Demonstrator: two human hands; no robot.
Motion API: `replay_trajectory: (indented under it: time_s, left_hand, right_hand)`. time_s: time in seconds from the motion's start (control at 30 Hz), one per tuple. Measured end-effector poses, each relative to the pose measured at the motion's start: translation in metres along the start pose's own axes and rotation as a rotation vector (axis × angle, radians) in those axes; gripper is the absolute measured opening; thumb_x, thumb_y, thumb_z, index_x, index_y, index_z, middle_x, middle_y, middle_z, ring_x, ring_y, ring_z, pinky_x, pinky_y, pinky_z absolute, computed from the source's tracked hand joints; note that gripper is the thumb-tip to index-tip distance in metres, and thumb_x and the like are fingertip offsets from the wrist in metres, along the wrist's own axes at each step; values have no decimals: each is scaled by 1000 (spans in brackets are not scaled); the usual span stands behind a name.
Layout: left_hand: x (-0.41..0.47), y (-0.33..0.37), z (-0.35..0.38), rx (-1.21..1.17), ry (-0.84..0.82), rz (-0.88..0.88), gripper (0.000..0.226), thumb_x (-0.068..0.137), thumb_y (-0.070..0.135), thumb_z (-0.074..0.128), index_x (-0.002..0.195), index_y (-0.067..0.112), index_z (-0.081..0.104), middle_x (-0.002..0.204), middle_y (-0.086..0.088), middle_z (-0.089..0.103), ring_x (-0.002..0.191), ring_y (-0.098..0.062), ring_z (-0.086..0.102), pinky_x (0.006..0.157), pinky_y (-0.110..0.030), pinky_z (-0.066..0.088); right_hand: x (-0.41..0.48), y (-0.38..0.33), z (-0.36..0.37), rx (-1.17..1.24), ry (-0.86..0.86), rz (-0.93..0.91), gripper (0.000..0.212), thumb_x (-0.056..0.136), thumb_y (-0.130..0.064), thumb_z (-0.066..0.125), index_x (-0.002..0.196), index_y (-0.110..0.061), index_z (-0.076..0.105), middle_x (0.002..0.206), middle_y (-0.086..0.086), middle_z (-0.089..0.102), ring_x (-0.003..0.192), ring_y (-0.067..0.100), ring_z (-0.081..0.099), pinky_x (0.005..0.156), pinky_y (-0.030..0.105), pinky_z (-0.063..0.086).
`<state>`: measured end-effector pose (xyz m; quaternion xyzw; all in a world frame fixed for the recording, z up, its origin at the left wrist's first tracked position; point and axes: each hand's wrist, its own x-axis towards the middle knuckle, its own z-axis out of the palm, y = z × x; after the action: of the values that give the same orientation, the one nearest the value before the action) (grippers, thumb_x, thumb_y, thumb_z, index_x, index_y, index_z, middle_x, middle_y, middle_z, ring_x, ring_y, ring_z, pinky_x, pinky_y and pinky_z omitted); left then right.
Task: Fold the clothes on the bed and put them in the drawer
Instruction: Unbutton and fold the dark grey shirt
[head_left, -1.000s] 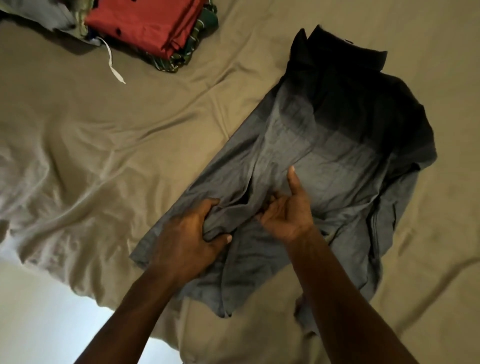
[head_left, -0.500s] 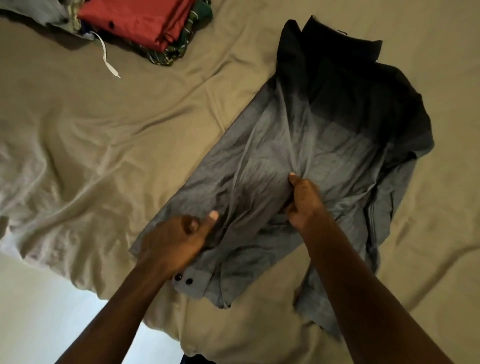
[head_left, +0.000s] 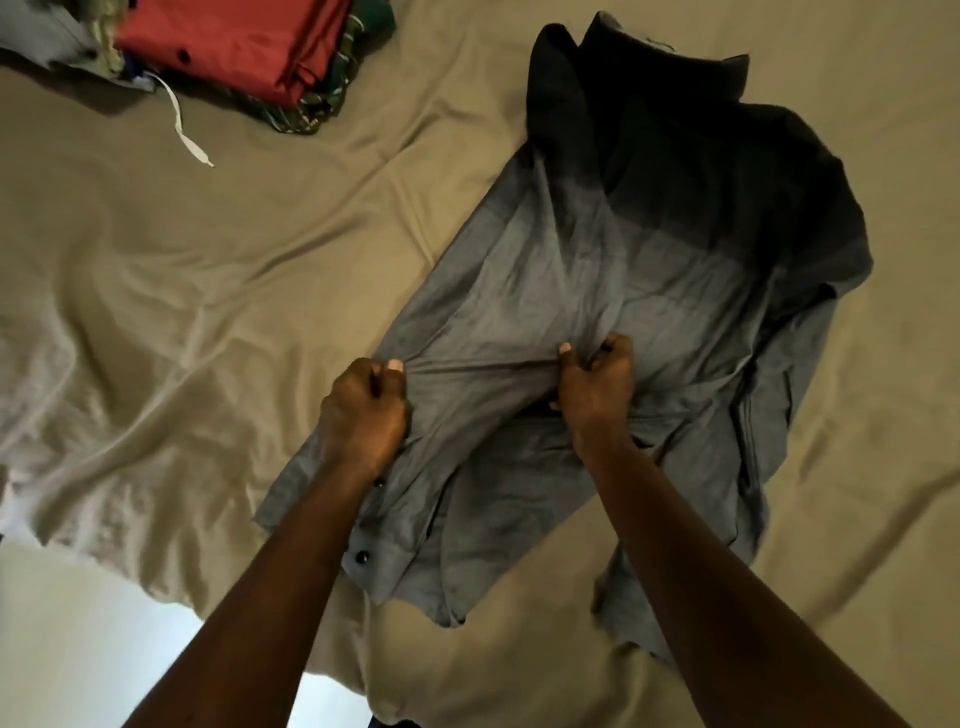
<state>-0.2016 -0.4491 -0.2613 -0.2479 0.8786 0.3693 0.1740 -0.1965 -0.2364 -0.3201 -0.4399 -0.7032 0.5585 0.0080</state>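
Grey shirt (head_left: 597, 291) mid-fold on bed (head_left: 208, 291).
Left hand (head_left: 363, 410) and right hand (head_left: 597, 384) fingers clamped on soft, limp cloth; grip near edges.

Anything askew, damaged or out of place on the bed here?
Nothing damaged. The grey button-up shirt lies skewed, bunched where the left hand and right hand grip it; a white strap trails loose from the folded red-topped clothes pile.
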Motion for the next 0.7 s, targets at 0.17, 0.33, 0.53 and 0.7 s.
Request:
replay_trajectory:
  time_s: [0.17, 0.33, 0.53, 0.7]
  left_hand:
    - [11, -21, -17, -79, -515, -75, 54, 69, 65, 83, 101, 22, 80, 97, 6, 80, 95, -13, 75, 92, -34, 58]
    - [10, -30, -28, -271, -566, -111, 58, 69, 53, 89, 109, 14, 78, 107, -8, 79, 104, -29, 74, 102, -54, 54]
    - [15, -32, -32, 34, -377, 31, 48, 92, 51, 71, 97, 4, 67, 94, -15, 75, 94, -32, 71, 89, -52, 57]
    - [19, -27, -40, 57, -791, -111, 74, 79, 65, 78, 140, 27, 60, 132, 13, 67, 119, -7, 64, 106, -31, 50]
  right_hand:
    - [-13, -13, 4, 90, -10, 183, 66, 73, -55, 80, 122, -22, 51, 113, 0, 65, 104, 26, 67, 86, 53, 60]
    - [-70, -21, 8, 166, -522, 610, 54, 78, -33, 87, 124, -16, 64, 117, 5, 74, 104, 26, 71, 71, 34, 61]
    - [-106, -4, 13, 216, -364, 513, 19, 96, -22, 71, 112, -14, 65, 86, 8, 71, 48, 12, 62, 39, 22, 47]
    - [-110, 1, 7, 53, -564, 344, 33, 87, -45, 77, 115, -28, 70, 111, -7, 73, 89, 7, 71, 76, 24, 60]
